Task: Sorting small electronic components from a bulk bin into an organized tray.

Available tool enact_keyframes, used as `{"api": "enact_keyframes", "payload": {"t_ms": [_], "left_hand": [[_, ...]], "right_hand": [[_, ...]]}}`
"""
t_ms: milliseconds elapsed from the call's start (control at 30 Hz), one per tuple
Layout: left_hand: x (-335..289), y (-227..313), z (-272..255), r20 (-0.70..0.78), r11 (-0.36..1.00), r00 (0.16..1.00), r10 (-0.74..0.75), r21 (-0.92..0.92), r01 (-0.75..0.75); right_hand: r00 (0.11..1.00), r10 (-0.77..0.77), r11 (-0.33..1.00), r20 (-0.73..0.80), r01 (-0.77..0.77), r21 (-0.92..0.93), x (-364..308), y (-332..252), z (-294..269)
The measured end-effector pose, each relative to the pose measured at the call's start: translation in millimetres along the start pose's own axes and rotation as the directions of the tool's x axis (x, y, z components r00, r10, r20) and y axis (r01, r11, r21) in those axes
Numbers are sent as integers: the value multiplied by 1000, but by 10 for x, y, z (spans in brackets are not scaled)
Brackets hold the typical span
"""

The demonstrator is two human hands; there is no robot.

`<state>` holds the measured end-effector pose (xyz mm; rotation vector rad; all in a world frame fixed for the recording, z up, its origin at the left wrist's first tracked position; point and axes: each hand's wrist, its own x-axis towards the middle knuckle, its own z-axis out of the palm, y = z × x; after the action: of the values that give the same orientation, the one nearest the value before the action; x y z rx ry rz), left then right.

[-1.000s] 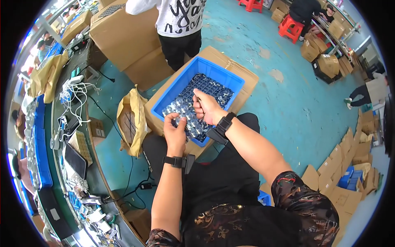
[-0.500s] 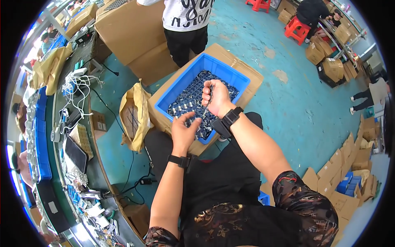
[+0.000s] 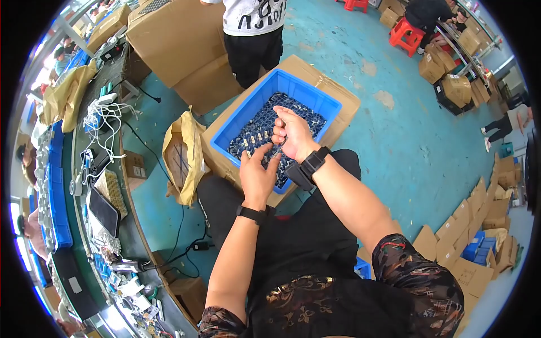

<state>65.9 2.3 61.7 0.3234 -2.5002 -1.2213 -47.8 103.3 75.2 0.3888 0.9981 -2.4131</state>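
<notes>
Over a blue plastic bin [image 3: 228, 130], my left hand [image 3: 259, 179] has its fingers bent at a row of small parts with shiny metal connectors [image 3: 258, 138], which it seems to hold by the near edge. My right hand [image 3: 294, 135] is closed just right of the row, its thumb on top. What lies inside its fingers is hidden. The bin holds many small dark blue circuit boards [image 3: 304, 111] lying in a heap. Both wrists wear black straps.
Under the bin is a cardboard box [image 3: 346, 107]. A yellow paper sack [image 3: 191, 149] stands left of it, near a bench [image 3: 138, 225] cluttered with cables. Beyond the bin, a person [image 3: 253, 34] stands by a large carton [image 3: 174, 39]. Flattened cardboard [image 3: 451, 231] lies at right.
My left hand has moved up and to the right, closer to my right hand. The row of connectors has shifted right and looks more upright. My right hand has turned slightly.
</notes>
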Motion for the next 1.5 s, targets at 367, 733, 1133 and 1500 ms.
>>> {"api": "enact_keyframes", "payload": {"t_ms": [367,733,1133,1500], "left_hand": [[124,-82,-39,162,984,979,123,110,-142],[232,-254,-21,-7,993,999,47,105,-46],[308,-455,128,-9,913,1000,19,-408,-21],[127,-566,98,58,821,997,-42,-567,67]], "right_hand": [[1000,10,915,-4,-11,-404,23,-33,60],[994,-4,773,-111,-67,-630,37,190,-90],[984,-170,774,45,162,-612,21,485,66],[996,-64,864,69,90,-495,145,429,-144]]}}
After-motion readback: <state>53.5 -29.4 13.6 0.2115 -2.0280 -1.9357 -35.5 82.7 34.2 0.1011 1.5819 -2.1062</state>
